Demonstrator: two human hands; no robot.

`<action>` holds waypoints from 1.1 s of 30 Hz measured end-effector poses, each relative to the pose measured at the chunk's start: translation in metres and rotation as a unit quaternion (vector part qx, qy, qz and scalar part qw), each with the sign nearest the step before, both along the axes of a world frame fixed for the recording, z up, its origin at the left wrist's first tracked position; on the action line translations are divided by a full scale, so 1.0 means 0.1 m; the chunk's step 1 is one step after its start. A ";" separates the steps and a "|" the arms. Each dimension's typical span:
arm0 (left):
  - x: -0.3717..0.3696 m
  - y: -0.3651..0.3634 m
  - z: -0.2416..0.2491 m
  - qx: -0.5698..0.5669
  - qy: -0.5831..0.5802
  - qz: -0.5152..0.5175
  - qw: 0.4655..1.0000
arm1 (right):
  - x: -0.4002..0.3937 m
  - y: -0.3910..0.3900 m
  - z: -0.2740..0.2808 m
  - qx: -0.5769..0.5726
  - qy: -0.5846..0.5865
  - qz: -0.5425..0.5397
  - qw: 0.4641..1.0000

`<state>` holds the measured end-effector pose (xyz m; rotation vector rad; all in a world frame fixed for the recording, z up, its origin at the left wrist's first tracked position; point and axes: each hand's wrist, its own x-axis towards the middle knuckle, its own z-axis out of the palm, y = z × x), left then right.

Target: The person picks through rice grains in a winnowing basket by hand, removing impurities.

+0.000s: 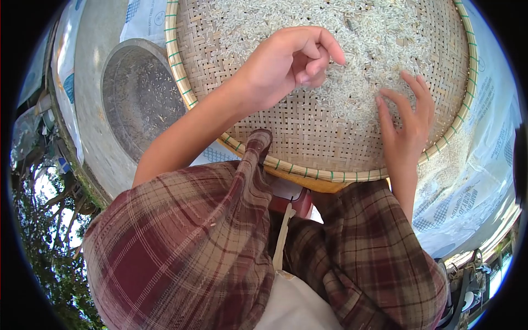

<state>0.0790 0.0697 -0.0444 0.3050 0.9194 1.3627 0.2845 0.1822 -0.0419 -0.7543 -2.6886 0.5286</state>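
Note:
Whitish grains (352,82) lie scattered over a round woven tray (308,143), thickest in its middle and upper part. My left hand (294,63) hangs over the left side of the grains, fingers curled in towards the thumb. Whether anything small is inside them is hidden. To the right, my right hand (407,118) has its fingers spread, with the fingertips at the right edge of the grain layer, and nothing shows in it. A few dark bits (349,25) lie among the grains near the top.
Left of the tray stands a round grey basin (118,104) with some scattered grains inside. Printed white and blue sacking (456,203) is spread on the ground at the right. My checked shirt (181,236) reaches up to the tray's near rim.

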 end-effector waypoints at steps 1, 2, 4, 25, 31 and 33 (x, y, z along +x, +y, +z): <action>-0.03 0.01 -0.06 0.054 -0.060 -0.065 0.995 | 0.00 -0.01 0.00 0.000 -0.003 0.013 1.000; 0.03 0.04 0.02 0.055 -0.060 -0.066 0.994 | 0.00 -0.01 0.00 0.001 -0.003 0.012 1.000; 0.23 0.14 0.22 -0.003 0.424 -0.129 0.897 | 0.00 -0.01 0.00 0.001 0.007 0.011 1.000; 0.33 0.23 0.11 -0.017 0.392 -0.082 0.916 | -0.02 -0.05 -0.05 -0.001 0.036 0.001 0.999; 0.21 0.12 0.03 -0.025 -0.028 0.033 0.999 | 0.00 -0.04 -0.07 0.009 0.023 0.021 0.999; 0.22 0.13 0.07 -0.018 -0.044 0.062 0.997 | 0.00 -0.03 -0.07 0.011 0.027 0.020 0.999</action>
